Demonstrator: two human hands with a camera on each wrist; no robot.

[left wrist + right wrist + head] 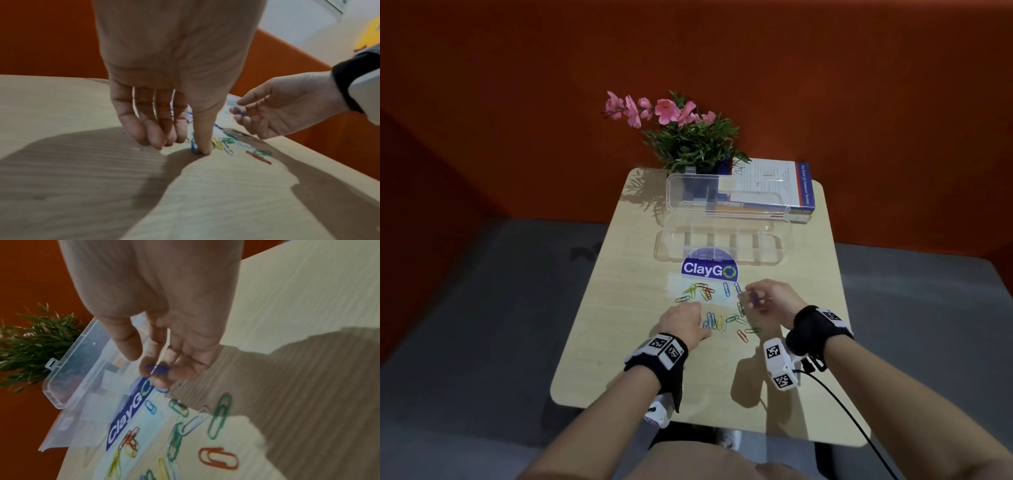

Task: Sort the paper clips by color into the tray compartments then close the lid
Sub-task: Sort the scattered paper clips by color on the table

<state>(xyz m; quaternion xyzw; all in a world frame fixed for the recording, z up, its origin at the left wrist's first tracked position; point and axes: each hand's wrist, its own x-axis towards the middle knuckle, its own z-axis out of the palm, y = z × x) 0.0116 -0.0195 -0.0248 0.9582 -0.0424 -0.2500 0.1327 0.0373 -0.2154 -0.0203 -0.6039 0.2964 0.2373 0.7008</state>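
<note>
Loose coloured paper clips (717, 322) lie on the wooden table (619, 342), with another bunch (700, 291) nearer the sticker. My left hand (688, 322) rests fingertips-down at their left edge, its thumb (202, 142) pressing a blue clip (193, 148) onto the table. My right hand (755, 298) hovers above the right side of the pile, a dark blue clip (158, 368) lying across its curled fingers, thumb (127, 345) raised just off it. The clear compartment tray (659, 245) stands behind the clips, with its lid (688, 192) up; I see no clips in it.
A blue ClayGo sticker (709, 269) lies between tray and clips. A potted plant with pink flowers (688, 137) and a book (774, 188) stand at the table's far edge behind the lid. Orange walls surround the table. A black cable (842, 404) trails from my right wrist.
</note>
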